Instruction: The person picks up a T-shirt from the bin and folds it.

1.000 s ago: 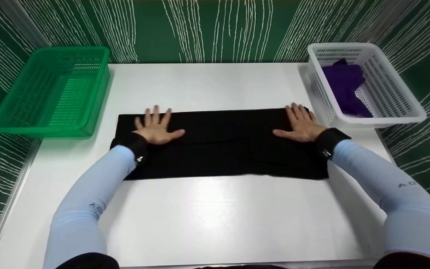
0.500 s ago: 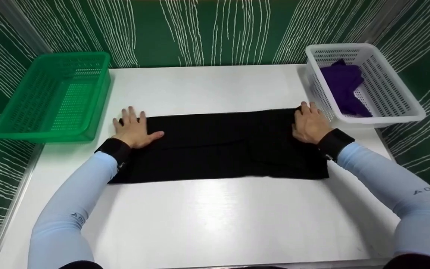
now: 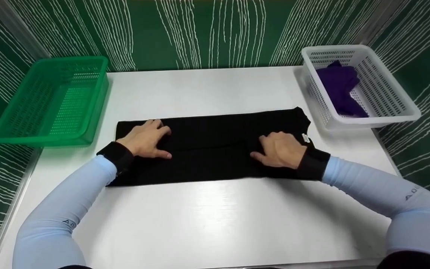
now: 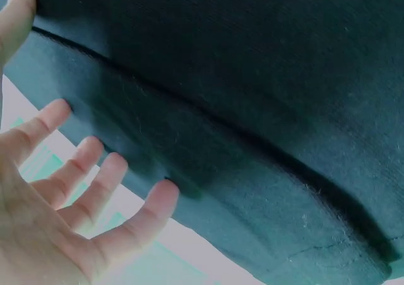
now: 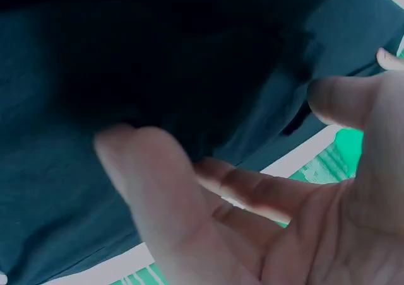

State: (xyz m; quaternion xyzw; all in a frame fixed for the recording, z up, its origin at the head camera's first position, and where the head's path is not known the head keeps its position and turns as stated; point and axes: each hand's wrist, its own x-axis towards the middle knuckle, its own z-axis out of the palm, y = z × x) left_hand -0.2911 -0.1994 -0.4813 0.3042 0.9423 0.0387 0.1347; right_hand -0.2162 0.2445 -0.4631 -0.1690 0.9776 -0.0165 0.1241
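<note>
A black shirt (image 3: 207, 134), folded into a long strip, lies across the white table. A small white label (image 3: 305, 138) shows by the notched edge at its right end. My left hand (image 3: 144, 140) is over the left end, fingers bent a little and spread, fingertips at the cloth near its far edge. Toward the right end, my right hand (image 3: 283, 150) is low over the cloth with its fingers loosely bent. The right wrist view shows its thumb and fingers apart, fingertips at the fabric. A dark fold line (image 4: 208, 111) crosses the cloth in the left wrist view.
At the back left of the table (image 3: 215, 216) stands a green plastic basket (image 3: 50, 140). A white basket (image 3: 379, 121) at the back right holds a purple cloth (image 3: 338, 87). Green walls with white streaks rise behind and on both sides.
Both hands were flat on the shirt, then reached its ends. The right hand has since come inward and nearer, uncovering the label; the left has moved slightly nearer and its fingers have bent.
</note>
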